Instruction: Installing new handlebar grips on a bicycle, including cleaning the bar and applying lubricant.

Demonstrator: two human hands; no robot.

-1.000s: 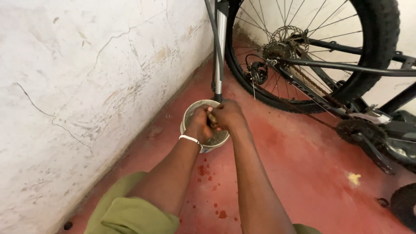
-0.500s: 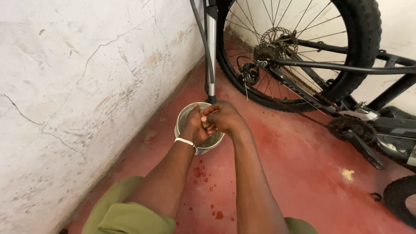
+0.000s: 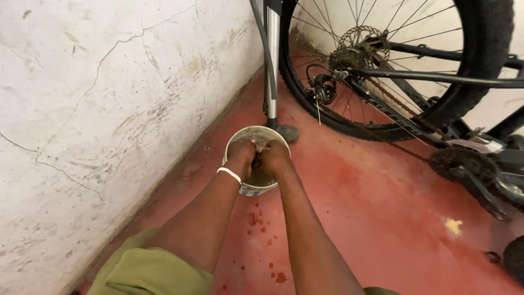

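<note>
A small round pale tub (image 3: 256, 131) stands on the red floor close to the wall. Both my hands are down inside it, knuckles up and pressed against each other. My left hand (image 3: 242, 155), with a white beaded band at its wrist, and my right hand (image 3: 274, 157) are curled around a small pale thing (image 3: 259, 145) between them. I cannot tell what kind of thing it is. Murky liquid shows in the tub under my fingers.
A cracked white wall (image 3: 82, 109) runs along the left. An upright floor pump (image 3: 272, 65) stands just behind the tub. A black bicycle's rear wheel (image 3: 480, 54), cassette (image 3: 360, 46) and crank (image 3: 464, 164) fill the right. Dark red drops (image 3: 254, 218) and a yellow scrap (image 3: 453, 225) lie on the floor.
My hands stay bunched together in the tub and have sunk slightly lower into it. The view has drifted a little; the pump and bicycle have not moved.
</note>
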